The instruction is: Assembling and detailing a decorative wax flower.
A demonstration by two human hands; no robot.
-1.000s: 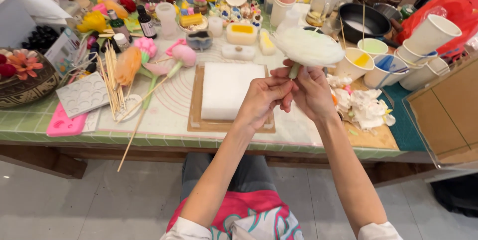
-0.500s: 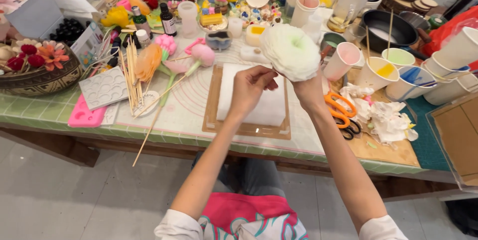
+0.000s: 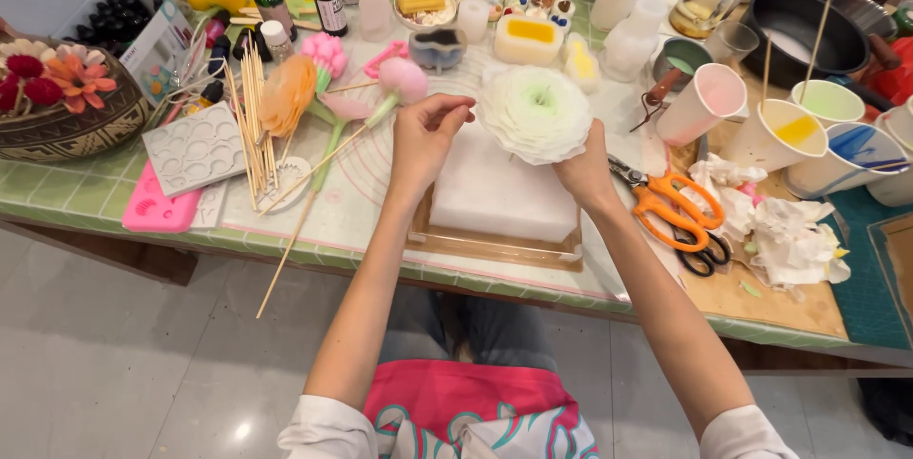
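Note:
A large white layered flower (image 3: 534,112) with a pale green centre faces up, just above the far edge of a white block (image 3: 499,195). The block lies on a shallow wooden tray (image 3: 495,248). My right hand (image 3: 585,172) grips the flower from below at its right side; the stem is hidden. Beside the flower's left edge, my left hand (image 3: 428,140) has its fingers pinched together. I cannot tell whether they touch the petals.
Orange scissors (image 3: 666,207) and crumpled tissue (image 3: 780,235) lie to the right. Paper cups (image 3: 775,136) of coloured liquid stand behind them. Pink stick flowers (image 3: 404,80), bamboo skewers (image 3: 252,126), a white mould (image 3: 195,147), a pink mould (image 3: 157,212) and a woven basket (image 3: 71,126) crowd the left.
The flower came down from in front of me to just over the white block. My left hand left the stem and now sits at the flower's left edge.

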